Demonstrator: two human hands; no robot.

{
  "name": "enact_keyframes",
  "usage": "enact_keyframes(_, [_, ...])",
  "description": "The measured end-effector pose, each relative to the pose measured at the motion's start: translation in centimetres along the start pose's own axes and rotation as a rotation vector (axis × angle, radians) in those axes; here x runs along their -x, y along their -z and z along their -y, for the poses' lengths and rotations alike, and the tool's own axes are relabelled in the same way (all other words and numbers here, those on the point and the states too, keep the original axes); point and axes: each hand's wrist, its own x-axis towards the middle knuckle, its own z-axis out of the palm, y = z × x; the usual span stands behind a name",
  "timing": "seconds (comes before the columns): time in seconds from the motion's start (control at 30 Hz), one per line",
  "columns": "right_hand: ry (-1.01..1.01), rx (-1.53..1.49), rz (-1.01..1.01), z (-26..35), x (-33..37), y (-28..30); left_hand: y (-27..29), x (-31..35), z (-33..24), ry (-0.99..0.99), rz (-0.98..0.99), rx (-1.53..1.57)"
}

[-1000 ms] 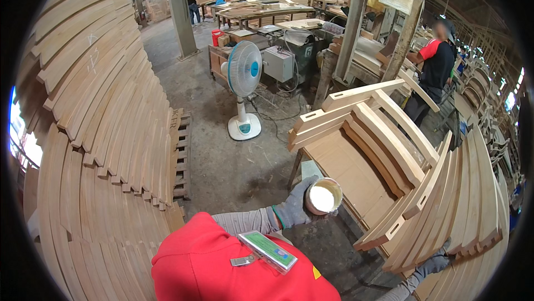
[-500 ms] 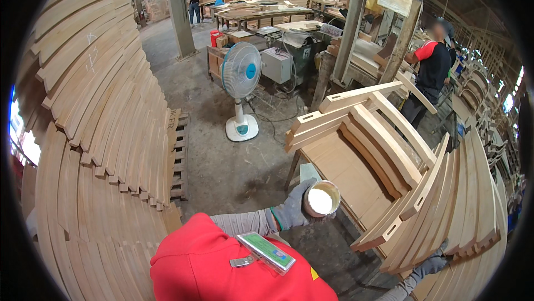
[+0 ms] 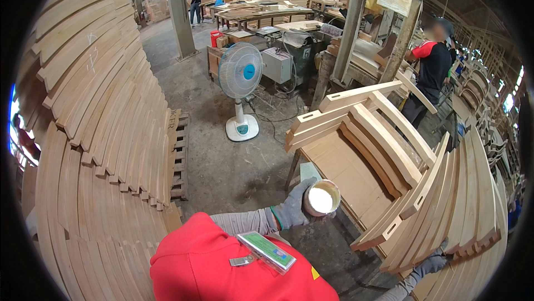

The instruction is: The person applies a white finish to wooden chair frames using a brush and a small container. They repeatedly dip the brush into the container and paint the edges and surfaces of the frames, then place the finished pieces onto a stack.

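My left hand (image 3: 290, 210), in a grey glove, grips a round open tub (image 3: 328, 210) by its side. Thick white paste (image 3: 320, 201) shows inside the tub. At the lower right my right hand (image 3: 431, 264), also gloved in grey, is closed against the lower ends of a row of curved wooden pieces (image 3: 467, 201). What its fingers hold there is too small and hidden to make out. Between the hands lies a bench (image 3: 339, 167) carrying curved wooden rails (image 3: 386, 148) and straight slotted rails (image 3: 361, 95).
Tall stacks of curved wooden slats (image 3: 105, 100) fill the left side beside a pallet (image 3: 179, 156). A standing fan (image 3: 240, 73) is ahead, its cable on the floor. A co-worker (image 3: 434, 67) stands beyond the bench, another person (image 3: 196, 3) far back.
Both hands and the tub stay nearly where they were. The fan's head has turned slightly left. Part of a person has appeared at the far left edge.
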Motion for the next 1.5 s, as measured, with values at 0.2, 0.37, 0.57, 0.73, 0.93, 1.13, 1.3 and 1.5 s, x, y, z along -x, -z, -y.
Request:
enact_keyframes(0.2, [-0.004, 0.109, -0.018, 0.0, 0.0, 0.3, -1.2, -0.2, 0.4, -0.019, -0.123, -0.022])
enact_keyframes(0.37, [0.009, 0.174, 0.006, 2.2, 0.8, 0.9, -0.2, -0.1, 0.1, 0.038, 0.035, -0.048])
enact_keyframes(0.57, [0.020, 0.101, -0.032, 0.5, 0.1, 0.3, 0.3, -0.5, 0.1, 0.037, 0.017, -0.066])
enact_keyframes(0.73, [0.100, 0.085, -0.055, -0.8, -0.4, -0.1, 0.1, -0.4, 0.0, 0.066, 0.085, -0.098])
enact_keyframes(0.93, [0.075, 0.078, -0.034, -0.4, 0.0, 0.0, -1.4, -0.2, 0.4, -0.018, -0.127, -0.022])
enact_keyframes(1.13, [0.013, 0.116, -0.023, -0.5, -0.3, 0.1, -0.2, -0.1, 0.1, 0.009, -0.026, -0.090])
enact_keyframes(1.3, [0.023, 0.089, -0.017, -0.3, -0.3, 0.2, 0.2, 0.0, -0.1, 0.015, 0.027, -0.115])
enact_keyframes(1.5, [0.015, 0.129, -0.016, 0.9, 0.2, 0.2, -1.1, 0.5, 0.2, -0.026, -0.104, -0.072])
